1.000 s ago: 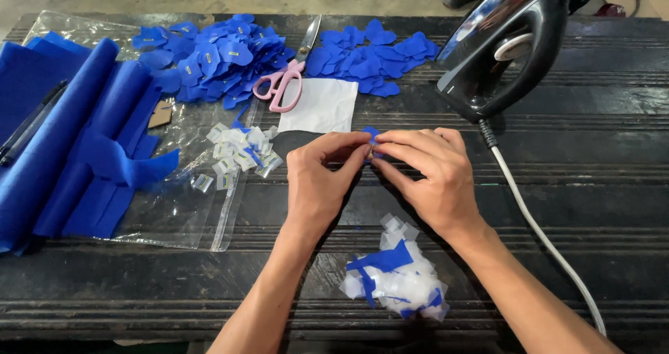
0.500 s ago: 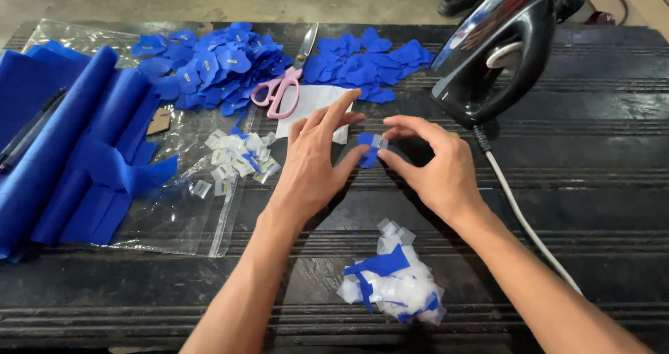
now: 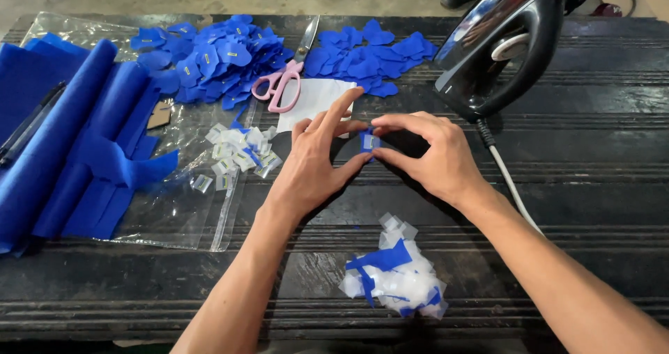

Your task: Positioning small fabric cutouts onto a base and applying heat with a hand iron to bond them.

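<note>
Head view: both hands on blue piece

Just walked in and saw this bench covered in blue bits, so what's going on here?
A person is pinching a small blue piece between the fingertips of the left hand and the right hand, just above the dark table. Pink-handled scissors lie on piles of blue cut shapes behind the hands, an iron stands at right, folded blue fabric lies at left, and a heap of white and blue scraps sits nearer the person.
</note>
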